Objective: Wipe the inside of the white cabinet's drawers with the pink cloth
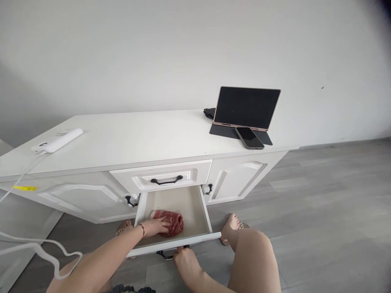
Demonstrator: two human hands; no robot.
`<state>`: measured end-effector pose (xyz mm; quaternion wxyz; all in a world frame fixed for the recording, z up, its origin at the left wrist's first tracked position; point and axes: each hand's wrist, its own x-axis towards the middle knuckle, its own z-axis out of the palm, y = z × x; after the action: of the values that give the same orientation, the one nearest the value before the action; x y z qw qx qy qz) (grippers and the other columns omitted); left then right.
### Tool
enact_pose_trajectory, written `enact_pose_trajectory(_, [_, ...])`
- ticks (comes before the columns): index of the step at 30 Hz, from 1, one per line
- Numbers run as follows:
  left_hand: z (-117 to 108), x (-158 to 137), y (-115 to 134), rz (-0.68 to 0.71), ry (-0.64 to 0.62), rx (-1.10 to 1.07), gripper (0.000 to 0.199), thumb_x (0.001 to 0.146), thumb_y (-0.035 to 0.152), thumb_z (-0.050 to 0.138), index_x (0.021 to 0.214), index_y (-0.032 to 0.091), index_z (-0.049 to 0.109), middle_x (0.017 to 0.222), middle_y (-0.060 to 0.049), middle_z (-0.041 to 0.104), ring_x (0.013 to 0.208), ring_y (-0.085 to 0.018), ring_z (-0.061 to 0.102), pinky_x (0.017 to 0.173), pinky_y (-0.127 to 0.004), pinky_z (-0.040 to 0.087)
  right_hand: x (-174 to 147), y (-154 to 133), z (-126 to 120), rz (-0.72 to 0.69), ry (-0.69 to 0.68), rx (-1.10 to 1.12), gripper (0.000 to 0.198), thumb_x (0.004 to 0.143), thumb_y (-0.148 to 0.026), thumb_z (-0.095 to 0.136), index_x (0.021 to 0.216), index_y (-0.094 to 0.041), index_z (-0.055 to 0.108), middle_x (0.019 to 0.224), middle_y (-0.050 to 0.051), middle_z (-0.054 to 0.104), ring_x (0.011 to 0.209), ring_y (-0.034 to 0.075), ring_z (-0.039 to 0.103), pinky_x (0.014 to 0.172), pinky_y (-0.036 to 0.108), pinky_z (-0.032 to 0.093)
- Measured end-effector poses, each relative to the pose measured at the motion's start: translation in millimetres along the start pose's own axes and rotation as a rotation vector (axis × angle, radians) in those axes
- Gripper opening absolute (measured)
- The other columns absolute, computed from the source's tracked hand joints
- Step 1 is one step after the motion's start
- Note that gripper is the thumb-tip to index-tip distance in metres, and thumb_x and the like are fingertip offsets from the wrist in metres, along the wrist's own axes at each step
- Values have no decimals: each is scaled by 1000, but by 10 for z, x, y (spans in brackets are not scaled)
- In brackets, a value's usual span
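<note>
A white drawer point(195, 211) is pulled out of the cabinet below another drawer. Inside it lies a folded red cloth point(175, 224) with a paler pattern, toward the front. My left hand point(157, 227) reaches in over the left side wall, its fingers stretched out across the top of the cloth; part of the cloth is under them. Outside the drawer front, my right hand point(187, 260) has its fingers closed around the right end of the black handle point(165, 255). That end of the handle is mostly hidden by the hand.
On the white cabinet point(137, 138) stand a dark screen point(247, 108) on a cover, a phone point(249, 138), a black item point(209, 112) and a white power strip point(62, 140). White cable point(45, 254) hangs at left. My knees flank the drawer.
</note>
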<state>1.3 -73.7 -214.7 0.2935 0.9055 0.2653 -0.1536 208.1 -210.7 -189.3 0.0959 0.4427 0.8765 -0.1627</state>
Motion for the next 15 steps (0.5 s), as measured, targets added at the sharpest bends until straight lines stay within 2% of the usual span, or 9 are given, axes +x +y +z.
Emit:
enact_pose_trajectory(3, [-39,25,-157,15,-10,6,55,79,3,52,127,27,60,141,-4,56,136,-20,40,115,-39,22,18,-19,3,10,-43,-1,22,81,-2,55,93,-9,73,87,15,72,86,26,69,62,34,58])
enact_pose_trajectory(6, [-137,39,-286,-3,14,5,63,79,-1,47,134,27,54,147,-5,49,139,-20,35,116,-41,18,37,-33,13,28,-63,19,24,81,-2,54,94,-9,73,87,15,72,86,27,69,62,35,58])
enact_pose_trajectory(12, [-368,149,-526,-97,136,-140,60,82,-1,40,131,30,57,148,-4,48,142,-21,30,116,-48,15,92,-38,83,24,-41,30,26,75,0,55,92,-8,73,89,18,71,81,29,69,60,36,58])
enact_pose_trajectory(15, [-488,258,-604,-182,160,-186,57,81,1,42,128,29,60,146,-3,50,142,-22,30,114,-47,20,109,-33,86,23,-75,49,29,75,0,55,95,-9,73,90,18,72,80,28,70,58,34,58])
